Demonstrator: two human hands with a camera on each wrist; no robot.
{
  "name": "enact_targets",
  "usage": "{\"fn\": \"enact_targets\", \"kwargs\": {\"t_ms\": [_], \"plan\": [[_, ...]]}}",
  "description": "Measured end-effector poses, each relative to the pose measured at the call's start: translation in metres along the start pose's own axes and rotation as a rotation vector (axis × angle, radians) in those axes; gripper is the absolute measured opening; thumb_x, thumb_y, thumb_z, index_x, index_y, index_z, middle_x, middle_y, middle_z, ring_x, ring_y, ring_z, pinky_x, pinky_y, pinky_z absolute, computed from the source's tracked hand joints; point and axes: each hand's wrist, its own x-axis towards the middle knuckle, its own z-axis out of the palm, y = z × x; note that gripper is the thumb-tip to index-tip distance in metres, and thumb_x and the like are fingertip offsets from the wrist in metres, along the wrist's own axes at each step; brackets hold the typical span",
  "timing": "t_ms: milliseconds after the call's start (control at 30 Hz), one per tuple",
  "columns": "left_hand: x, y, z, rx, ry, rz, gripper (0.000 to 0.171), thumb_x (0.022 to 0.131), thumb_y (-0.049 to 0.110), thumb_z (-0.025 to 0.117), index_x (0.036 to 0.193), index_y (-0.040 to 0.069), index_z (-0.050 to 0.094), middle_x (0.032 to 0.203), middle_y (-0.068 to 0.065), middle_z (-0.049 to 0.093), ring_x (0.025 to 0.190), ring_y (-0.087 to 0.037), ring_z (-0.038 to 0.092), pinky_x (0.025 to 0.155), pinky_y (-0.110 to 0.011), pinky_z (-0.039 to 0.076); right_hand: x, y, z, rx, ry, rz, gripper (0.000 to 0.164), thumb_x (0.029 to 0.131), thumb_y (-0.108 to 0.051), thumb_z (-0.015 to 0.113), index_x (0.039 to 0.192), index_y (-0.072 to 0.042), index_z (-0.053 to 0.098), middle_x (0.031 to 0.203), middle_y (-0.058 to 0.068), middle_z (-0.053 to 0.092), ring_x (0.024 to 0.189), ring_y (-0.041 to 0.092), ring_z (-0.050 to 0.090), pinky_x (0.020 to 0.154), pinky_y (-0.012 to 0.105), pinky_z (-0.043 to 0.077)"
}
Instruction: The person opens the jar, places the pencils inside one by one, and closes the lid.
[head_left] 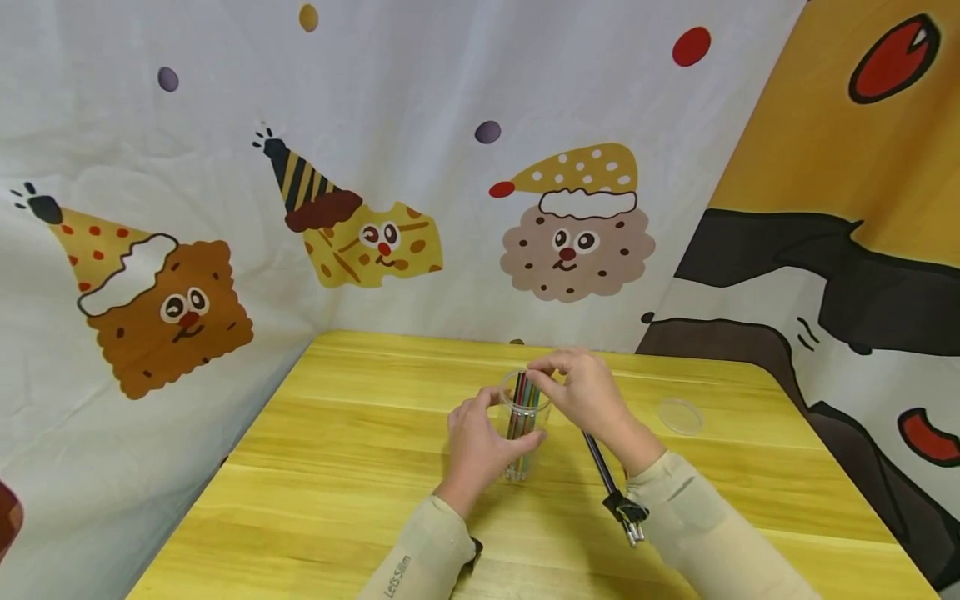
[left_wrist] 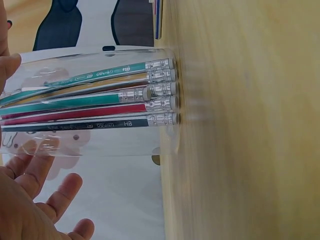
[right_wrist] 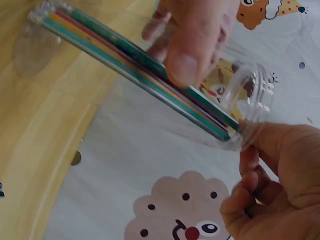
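Lying at the lower right, beside the beige right sleeve [head_left: 705, 521], is a dark rod-like bundle [head_left: 627, 507] with silvery ends, on the yellow wood-grain table [head_left: 322, 508]. Left of it, the left hand [head_left: 483, 442] curls thumb and forefinger round a clear plastic cylindrical jar [left_wrist: 115, 142], standing near the frame's centre with slim multicoloured pencils [left_wrist: 100, 111] inside, eraser ends down. At its rim, the right hand [head_left: 588, 396] has thumb and forefinger nearly closed, seemingly pinching a teal pencil [left_wrist: 75, 103] raised above the others. Loosening that pinch could drop it; a sideways tug against a slack left hold could tip the jar. Farther right lies a clear round disc [head_left: 681, 417]; behind hangs white cartoon-printed cloth [head_left: 420, 100].
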Motion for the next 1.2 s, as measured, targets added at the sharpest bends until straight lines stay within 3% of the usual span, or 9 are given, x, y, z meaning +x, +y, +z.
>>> {"fn": "enact_targets", "kwargs": {"t_ms": [133, 367, 600, 700, 833, 933, 1000, 1133, 1200], "plan": [[0.0, -0.001, 0.0, -0.001, 0.0, 0.002, 0.075, 0.076, 0.054, 0.094, 0.133, 0.017, 0.064, 0.13, -0.005, 0.071, 0.129, -0.036, 0.06, 0.118, -0.061, 0.035, 0.005, -0.001, -0.006, -0.018, -0.068, -0.037, 0.01, 0.096, -0.015, 0.081, 0.105, -0.01, 0.085, 0.098, 0.004, 0.081, 0.092, 0.025, 0.072, 0.081, 0.045, 0.062], [-0.001, -0.001, -0.001, -0.019, 0.005, -0.014, 0.075, 0.076, 0.054, 0.095, 0.135, 0.018, 0.064, 0.13, -0.004, 0.07, 0.131, -0.036, 0.057, 0.117, -0.062, 0.037, 0.006, -0.006, -0.006, -0.126, -0.11, 0.042, 0.012, 0.095, -0.025, 0.082, 0.099, -0.014, 0.084, 0.097, 0.001, 0.08, 0.089, 0.023, 0.073, 0.077, 0.042, 0.062], [0.0, 0.0, -0.001, -0.007, -0.003, -0.031, 0.075, 0.076, 0.056, 0.094, 0.134, 0.02, 0.064, 0.131, -0.002, 0.07, 0.134, -0.036, 0.056, 0.118, -0.06, 0.038, 0.006, -0.007, -0.003, -0.149, -0.126, -0.027, 0.012, 0.096, -0.021, 0.081, 0.103, -0.013, 0.086, 0.095, 0.0, 0.078, 0.08, 0.015, 0.069, 0.068, 0.032, 0.058], [0.0, 0.001, 0.0, 0.005, -0.003, -0.043, 0.076, 0.074, 0.056, 0.095, 0.134, 0.02, 0.064, 0.132, -0.003, 0.07, 0.134, -0.036, 0.055, 0.116, -0.06, 0.04, 0.005, -0.008, -0.011, -0.131, -0.024, -0.073, 0.015, 0.097, -0.017, 0.08, 0.108, -0.009, 0.085, 0.092, 0.004, 0.077, 0.076, 0.016, 0.067, 0.063, 0.028, 0.055], [0.001, 0.002, 0.001, 0.004, 0.0, -0.049, 0.078, 0.073, 0.056, 0.096, 0.134, 0.02, 0.064, 0.132, -0.003, 0.07, 0.135, -0.037, 0.053, 0.115, -0.062, 0.042, 0.004, -0.006, -0.039, -0.048, 0.232, -0.12, 0.014, 0.095, -0.008, 0.081, 0.108, -0.004, 0.085, 0.084, 0.007, 0.077, 0.067, 0.016, 0.064, 0.056, 0.02, 0.047], [0.001, 0.003, 0.001, -0.009, 0.0, -0.055, 0.08, 0.072, 0.058, 0.096, 0.135, 0.021, 0.063, 0.133, -0.002, 0.07, 0.136, -0.037, 0.051, 0.113, -0.062, 0.044, -0.004, 0.009, -0.062, -0.033, 0.298, -0.033, 0.012, 0.097, -0.009, 0.079, 0.106, -0.005, 0.085, 0.083, 0.008, 0.078, 0.066, 0.016, 0.062, 0.055, 0.018, 0.043], [0.001, 0.004, 0.001, -0.015, 0.003, -0.06, 0.08, 0.072, 0.058, 0.096, 0.135, 0.02, 0.064, 0.132, -0.001, 0.07, 0.137, -0.037, 0.05, 0.112, -0.062, 0.045, -0.015, 0.028, -0.07, -0.043, 0.214, 0.093, 0.014, 0.1, -0.015, 0.076, 0.108, -0.005, 0.084, 0.085, 0.009, 0.078, 0.069, 0.017, 0.063, 0.057, 0.021, 0.045], [-0.001, 0.004, 0.0, -0.02, 0.001, -0.071, 0.08, 0.072, 0.057, 0.096, 0.135, 0.02, 0.064, 0.133, 0.0, 0.069, 0.137, -0.036, 0.05, 0.114, -0.062, 0.044, -0.047, 0.086, -0.062, -0.094, -0.129, 0.388, 0.027, 0.105, -0.025, 0.071, 0.115, -0.001, 0.078, 0.103, 0.017, 0.08, 0.084, 0.027, 0.074, 0.07, 0.039, 0.06], [-0.001, 0.003, 0.0, -0.019, 0.001, -0.078, 0.08, 0.072, 0.057, 0.096, 0.135, 0.021, 0.064, 0.133, 0.0, 0.07, 0.138, -0.035, 0.05, 0.114, -0.062, 0.043, -0.062, 0.114, -0.053, -0.119, -0.282, 0.486, 0.03, 0.105, -0.027, 0.07, 0.115, 0.001, 0.076, 0.108, 0.02, 0.079, 0.091, 0.031, 0.074, 0.075, 0.046, 0.062]]}}
